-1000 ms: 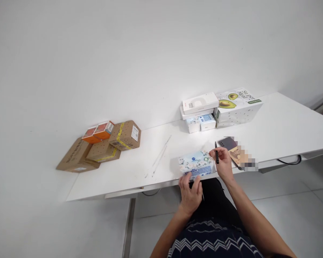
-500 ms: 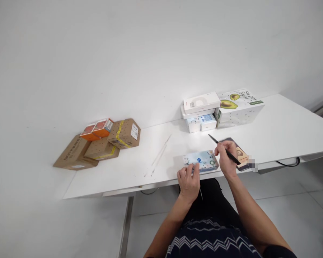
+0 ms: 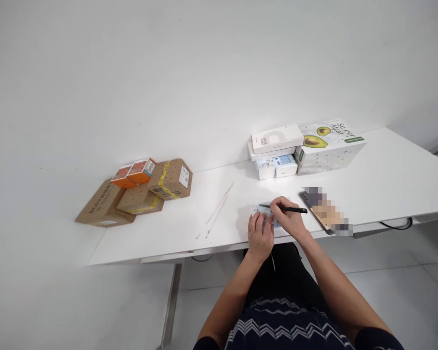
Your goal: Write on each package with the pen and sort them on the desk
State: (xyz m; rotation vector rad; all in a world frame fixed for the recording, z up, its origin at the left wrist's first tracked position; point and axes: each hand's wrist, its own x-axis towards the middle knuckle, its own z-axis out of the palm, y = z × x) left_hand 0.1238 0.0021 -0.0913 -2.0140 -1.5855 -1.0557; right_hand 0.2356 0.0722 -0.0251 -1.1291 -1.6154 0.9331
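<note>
In the head view, my right hand is closed round a black pen. The pen lies nearly level, its tip over the far left part of a light-blue tissue pack. Whether the tip touches the pack cannot be made out. My left hand grips the pack at its near left side, fingers bent over the top. Both hands cover most of the pack, which lies flat on the white table.
Right of my hands lies a phone, partly blurred out. Behind stand white boxes on tissue packs, beside an avocado-printed box. Cardboard boxes and orange boxes are stacked at the left. Faint marks show on the tabletop.
My right hand has moved left with the pen, from beside the phone to over the tissue pack. The pen has tipped to nearly level. My left hand stays on the pack.
</note>
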